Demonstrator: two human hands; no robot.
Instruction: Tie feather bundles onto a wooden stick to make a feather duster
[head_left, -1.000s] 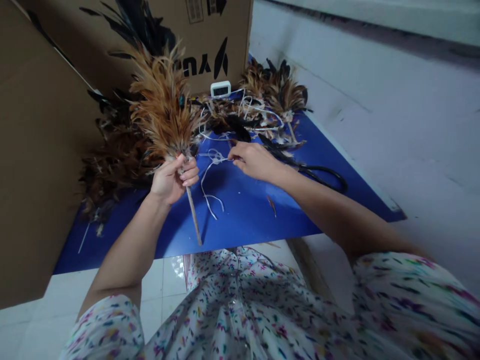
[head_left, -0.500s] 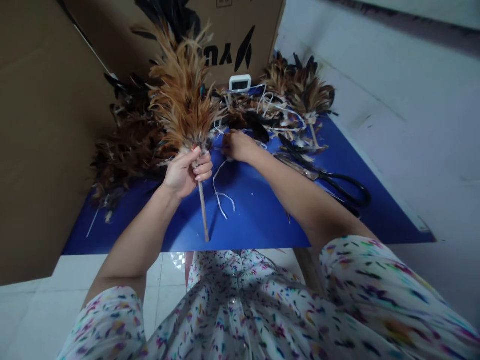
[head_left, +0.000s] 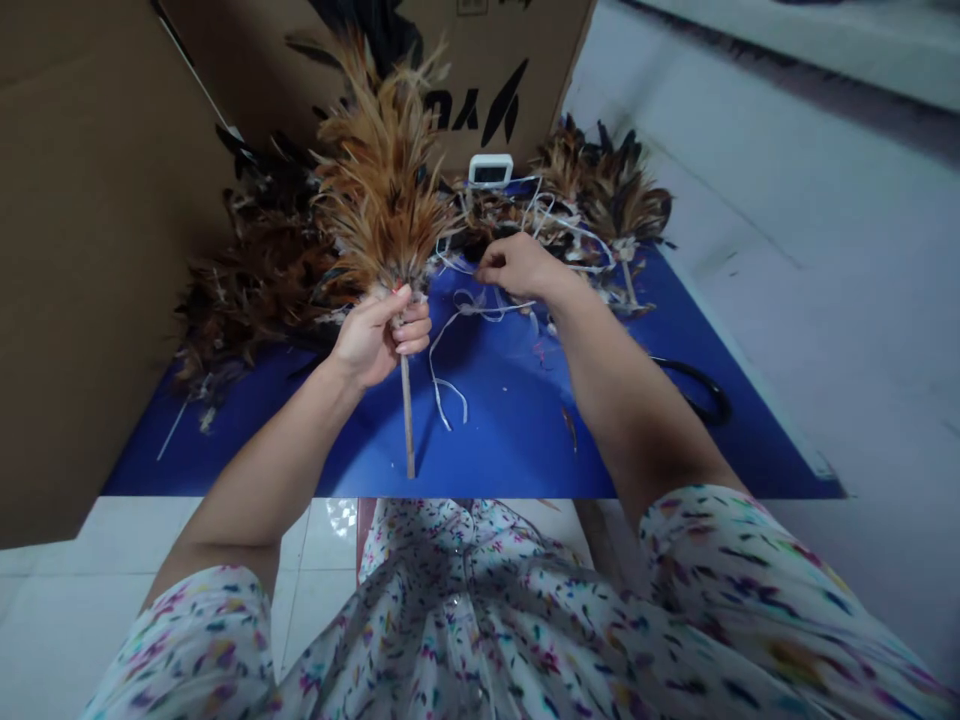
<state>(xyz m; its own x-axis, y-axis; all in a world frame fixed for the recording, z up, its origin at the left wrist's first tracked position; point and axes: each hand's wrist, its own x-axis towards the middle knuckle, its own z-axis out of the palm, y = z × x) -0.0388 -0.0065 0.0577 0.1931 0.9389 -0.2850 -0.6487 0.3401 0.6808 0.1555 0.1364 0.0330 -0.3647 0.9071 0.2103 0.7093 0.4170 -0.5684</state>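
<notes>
My left hand [head_left: 386,338] is wrapped around the neck of a feather duster [head_left: 386,215], where its feathers meet the thin wooden stick. The duster stands nearly upright, brown-orange feathers at the top, with the bare stick pointing down toward the table's front edge. To its right my right hand [head_left: 523,265] is closed in a pinch above the blue table. A white strand runs close to its fingertips, and I cannot tell whether they hold it. Below that hand a white plastic string [head_left: 450,322] lies loosely looped, one end trailing toward the front.
Brown feathers [head_left: 262,265] are heaped at the left. Another feather bundle [head_left: 611,190] lies at the back right, near a small white digital clock [head_left: 490,172]. A black scissors handle [head_left: 697,385] shows beyond my right forearm. Cardboard [head_left: 82,250] stands left and behind the blue table [head_left: 510,450].
My right hand has moved up and to the right, away from the duster's neck, uncovering the looped string. My left hand still grips the duster. The view has shifted slightly.
</notes>
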